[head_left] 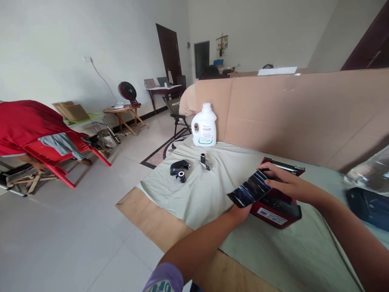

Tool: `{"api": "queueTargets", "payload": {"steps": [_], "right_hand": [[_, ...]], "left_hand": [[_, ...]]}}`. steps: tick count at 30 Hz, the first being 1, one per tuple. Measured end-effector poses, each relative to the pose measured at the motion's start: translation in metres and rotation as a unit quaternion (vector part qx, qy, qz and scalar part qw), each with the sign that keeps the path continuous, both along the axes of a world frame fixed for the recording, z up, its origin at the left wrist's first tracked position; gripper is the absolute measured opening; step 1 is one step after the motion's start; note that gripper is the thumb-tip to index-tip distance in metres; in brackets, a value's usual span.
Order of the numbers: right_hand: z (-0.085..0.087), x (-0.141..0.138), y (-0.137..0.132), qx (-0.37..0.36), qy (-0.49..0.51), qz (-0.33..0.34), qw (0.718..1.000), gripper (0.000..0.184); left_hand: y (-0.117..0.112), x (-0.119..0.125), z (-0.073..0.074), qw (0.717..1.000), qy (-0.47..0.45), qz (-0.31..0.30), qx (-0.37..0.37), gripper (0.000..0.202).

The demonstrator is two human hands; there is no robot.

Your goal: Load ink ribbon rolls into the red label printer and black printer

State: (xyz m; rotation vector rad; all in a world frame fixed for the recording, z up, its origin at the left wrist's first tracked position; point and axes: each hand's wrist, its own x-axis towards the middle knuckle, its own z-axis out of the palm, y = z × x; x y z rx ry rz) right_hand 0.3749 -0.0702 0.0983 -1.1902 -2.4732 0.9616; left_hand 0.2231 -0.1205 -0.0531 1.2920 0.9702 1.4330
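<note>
A red and black device (277,207) lies on a pale green cloth (206,190) over a wooden table. A shiny black strip of ribbon film (249,189) stretches out from it to the left. My left hand (240,213) holds the strip's lower left end from beneath; its fingers are mostly hidden behind the film. My right hand (281,182) rests over the device with its fingers pinched on the strip's upper right end. Further left on the cloth lie small black ribbon rolls (180,168) and another small roll (204,160).
A white plastic jug (204,125) stands at the cloth's far edge against a cardboard wall (304,113). A dark object (367,207) and clear plastic (369,170) lie at right. A red cot (36,129), small tables and a fan (127,91) stand on the tiled floor.
</note>
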Motion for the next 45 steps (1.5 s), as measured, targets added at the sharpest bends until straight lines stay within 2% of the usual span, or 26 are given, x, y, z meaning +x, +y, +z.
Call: {"api": "queueTargets", "payload": {"steps": [3, 6, 8, 11, 13, 16, 21, 25, 29, 32, 34, 36, 37, 39, 40, 43, 45], "right_hand": [[-0.008, 0.029, 0.007, 0.056, -0.046, -0.028, 0.997, 0.041], [-0.026, 0.040, 0.014, 0.084, -0.081, -0.019, 0.993, 0.040], [-0.041, 0.043, 0.019, 0.101, -0.091, -0.015, 0.991, 0.039], [-0.060, 0.043, 0.024, 0.113, -0.133, -0.056, 0.983, 0.031], [-0.067, 0.041, 0.024, 0.123, -0.153, -0.073, 0.978, 0.025], [-0.066, 0.035, 0.021, 0.137, -0.157, -0.079, 0.975, 0.023], [-0.056, 0.028, 0.012, 0.149, -0.205, -0.102, 0.962, 0.027], [-0.055, 0.020, 0.007, 0.166, -0.260, -0.113, 0.945, 0.030], [-0.054, 0.015, 0.004, 0.143, -0.286, -0.128, 0.939, 0.025], [-0.041, 0.025, -0.001, 0.103, -0.224, -0.123, 0.961, 0.019], [-0.029, 0.038, -0.003, 0.086, -0.142, -0.129, 0.978, 0.024], [-0.022, 0.050, 0.000, 0.143, -0.061, -0.213, 0.965, 0.029], [-0.023, 0.055, 0.004, 0.197, -0.021, -0.276, 0.940, 0.027], [-0.030, 0.061, 0.016, 0.273, 0.068, -0.365, 0.888, 0.022], [-0.037, 0.062, 0.022, 0.265, 0.117, -0.378, 0.879, 0.023], [-0.059, 0.064, 0.031, 0.140, 0.237, -0.359, 0.892, 0.025], [-0.072, 0.067, 0.023, 0.097, 0.290, -0.340, 0.889, 0.023]], "left_hand": [[-0.003, -0.001, -0.005, 0.989, 0.058, 0.052, 0.125, 0.051], [-0.007, 0.000, -0.010, 0.978, 0.120, 0.078, 0.152, 0.059], [-0.010, 0.000, -0.012, 0.968, 0.162, 0.087, 0.168, 0.057], [-0.013, 0.000, -0.014, 0.950, 0.209, 0.094, 0.210, 0.055], [-0.013, 0.000, -0.015, 0.940, 0.225, 0.098, 0.237, 0.053], [-0.013, 0.000, -0.015, 0.927, 0.249, 0.113, 0.256, 0.040], [-0.015, 0.002, -0.012, 0.909, 0.279, 0.148, 0.272, 0.025], [-0.015, 0.004, -0.009, 0.901, 0.266, 0.158, 0.304, 0.025], [-0.015, 0.005, -0.007, 0.898, 0.272, 0.152, 0.311, 0.026], [-0.015, 0.005, -0.006, 0.897, 0.267, 0.150, 0.319, 0.026], [-0.016, 0.005, -0.005, 0.897, 0.267, 0.151, 0.319, 0.026], [-0.017, 0.006, -0.004, 0.895, 0.269, 0.154, 0.320, 0.027], [-0.017, 0.006, -0.005, 0.894, 0.270, 0.154, 0.322, 0.027], [-0.018, 0.006, -0.005, 0.895, 0.267, 0.149, 0.326, 0.030], [-0.018, 0.005, -0.006, 0.897, 0.261, 0.145, 0.327, 0.031], [-0.020, 0.003, -0.007, 0.906, 0.240, 0.135, 0.320, 0.030], [-0.021, 0.002, -0.007, 0.910, 0.234, 0.135, 0.315, 0.028]]}}
